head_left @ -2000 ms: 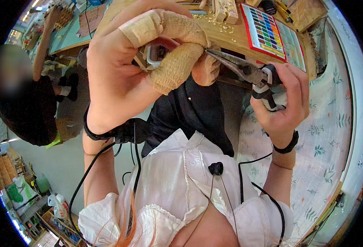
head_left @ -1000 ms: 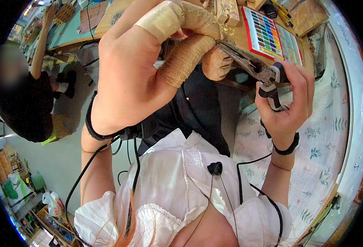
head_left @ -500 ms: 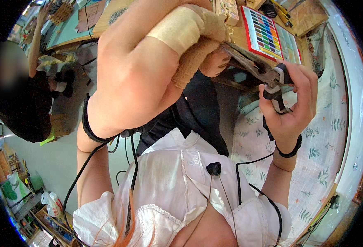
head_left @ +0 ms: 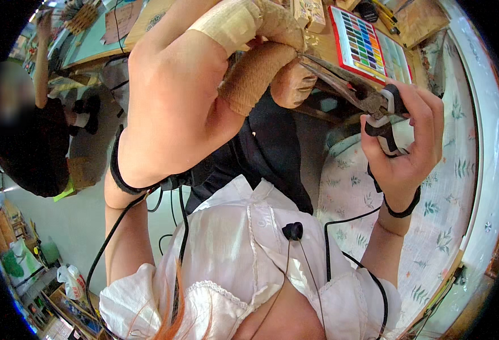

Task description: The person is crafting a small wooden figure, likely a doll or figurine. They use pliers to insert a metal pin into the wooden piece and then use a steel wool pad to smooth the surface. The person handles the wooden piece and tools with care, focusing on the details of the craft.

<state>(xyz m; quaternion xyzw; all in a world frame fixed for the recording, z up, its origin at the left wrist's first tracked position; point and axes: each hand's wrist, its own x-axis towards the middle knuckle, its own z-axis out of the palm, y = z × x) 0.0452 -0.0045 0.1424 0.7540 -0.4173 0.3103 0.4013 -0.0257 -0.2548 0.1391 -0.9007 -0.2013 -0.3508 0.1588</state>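
Observation:
My left hand (head_left: pixel 170 96) is raised at the upper left, with tan tape wrapped round its fingers. Its thumb and forefinger pinch together, and what lies between the tips is too small to make out. In my right hand (head_left: pixel 411 141) is a pair of long-nose pliers (head_left: pixel 368 102) with black and pale handles. The narrow jaws reach left, their points at the pinched fingertips of my left hand. Just below those fingertips a rounded tan piece with dark marks (head_left: pixel 293 85) shows; whether it is wood I cannot tell.
Behind my hands is a wooden workbench (head_left: pixel 323 42) with a carved wooden block (head_left: pixel 309 15). A red-edged paint set (head_left: pixel 363 42) lies to its right. A leaf-patterned cloth (head_left: pixel 346 192) hangs at the right. Another person (head_left: pixel 28 147) sits at the far left. Black cables run along my arms.
My left hand has shifted slightly left and up, its pinching fingers now more plainly seen. The pliers have moved a little right and down, their points still at the left fingertips.

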